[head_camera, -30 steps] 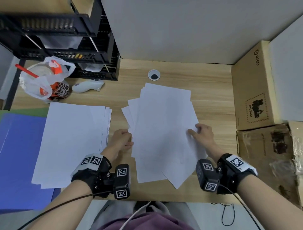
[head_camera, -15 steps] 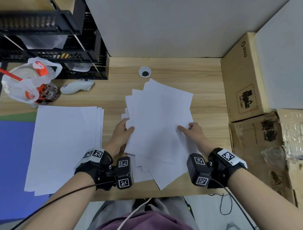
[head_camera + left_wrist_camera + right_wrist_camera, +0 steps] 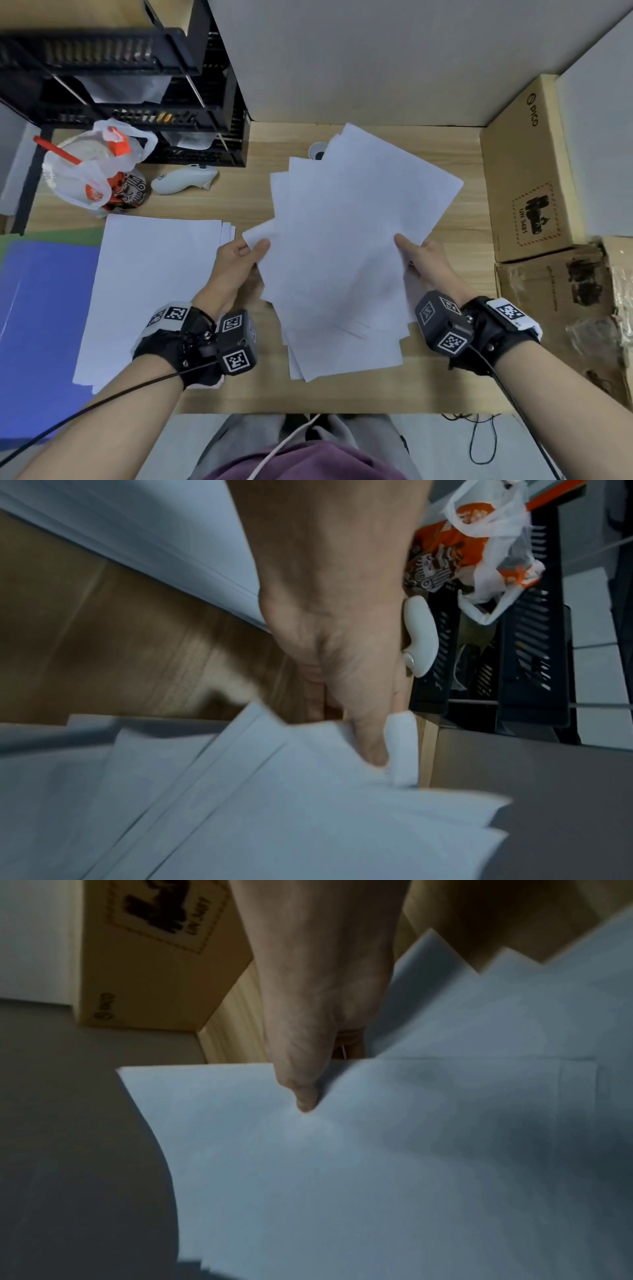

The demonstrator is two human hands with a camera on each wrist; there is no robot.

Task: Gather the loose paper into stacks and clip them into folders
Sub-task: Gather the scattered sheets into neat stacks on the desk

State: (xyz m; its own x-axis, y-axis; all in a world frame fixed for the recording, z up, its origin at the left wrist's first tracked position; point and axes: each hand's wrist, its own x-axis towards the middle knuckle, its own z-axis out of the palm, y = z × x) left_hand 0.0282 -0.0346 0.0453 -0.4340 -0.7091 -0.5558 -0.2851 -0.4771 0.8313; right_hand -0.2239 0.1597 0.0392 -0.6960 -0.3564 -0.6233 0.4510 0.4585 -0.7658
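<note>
Left hand (image 3: 239, 260) pinches the loose sheets (image 3: 346, 240) at their left edge. Right hand (image 3: 424, 260) grips the right edge, sheets fanned above the bench (image 3: 459, 308).

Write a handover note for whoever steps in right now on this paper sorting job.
Left hand pinches the left edge of the loose sheets; right hand pinches their right edge, thumb on top. The sheets are fanned and uneven. A squared stack lies on the desk to the left, beside the blue folder. Left: square the held sheets, then clip both piles into folders. No clip is in view.
</note>
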